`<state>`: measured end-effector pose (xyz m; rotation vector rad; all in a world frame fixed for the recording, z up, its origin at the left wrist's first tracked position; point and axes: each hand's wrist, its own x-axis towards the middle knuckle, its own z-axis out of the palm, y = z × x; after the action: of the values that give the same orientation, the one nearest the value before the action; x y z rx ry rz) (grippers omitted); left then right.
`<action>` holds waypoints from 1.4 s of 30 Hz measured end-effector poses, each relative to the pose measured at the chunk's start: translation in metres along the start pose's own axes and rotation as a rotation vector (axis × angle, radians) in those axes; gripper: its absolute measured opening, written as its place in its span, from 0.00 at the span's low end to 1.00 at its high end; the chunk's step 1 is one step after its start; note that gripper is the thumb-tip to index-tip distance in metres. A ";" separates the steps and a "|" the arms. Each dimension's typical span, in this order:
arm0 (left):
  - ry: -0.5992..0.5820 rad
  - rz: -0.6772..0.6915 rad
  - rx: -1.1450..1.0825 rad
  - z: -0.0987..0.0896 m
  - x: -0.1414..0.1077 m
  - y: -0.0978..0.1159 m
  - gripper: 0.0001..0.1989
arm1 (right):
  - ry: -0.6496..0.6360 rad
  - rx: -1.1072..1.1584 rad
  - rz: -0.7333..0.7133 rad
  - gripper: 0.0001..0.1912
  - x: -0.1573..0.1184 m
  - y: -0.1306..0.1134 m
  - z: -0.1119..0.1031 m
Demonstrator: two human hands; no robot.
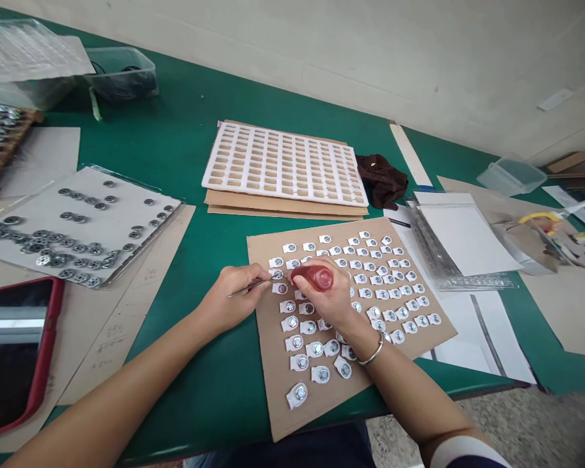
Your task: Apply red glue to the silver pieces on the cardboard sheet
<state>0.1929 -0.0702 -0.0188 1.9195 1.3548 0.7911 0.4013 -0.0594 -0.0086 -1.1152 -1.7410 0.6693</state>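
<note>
1. A thin metal tool (249, 287) is gripped in the pinched fingertips of the left hand (238, 294), which is held at the left edge of the cardboard (277, 396).
2. A red bottle (320, 278) is grasped by the curled right hand (332, 292), its narrow end aimed left; the forearm is stretched across the cardboard's near edge.
3. A tabbed metal disc (277, 275) is placed near the cardboard's left edge, in its far half, between tool and bottle.
4. Some neighbouring discs are hidden by the right hand.
5. Beyond the cardboard's far edge, a white tray (287, 194) and dark cloth (383, 181) are laid on the table (209, 383).
</note>
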 end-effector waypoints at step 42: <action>0.010 -0.040 -0.065 -0.006 0.005 0.001 0.06 | 0.014 0.018 0.039 0.07 0.003 0.000 0.001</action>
<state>0.1909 -0.0645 -0.0137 1.8352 1.3537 0.8163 0.3997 -0.0568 -0.0079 -1.1413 -1.7022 0.6973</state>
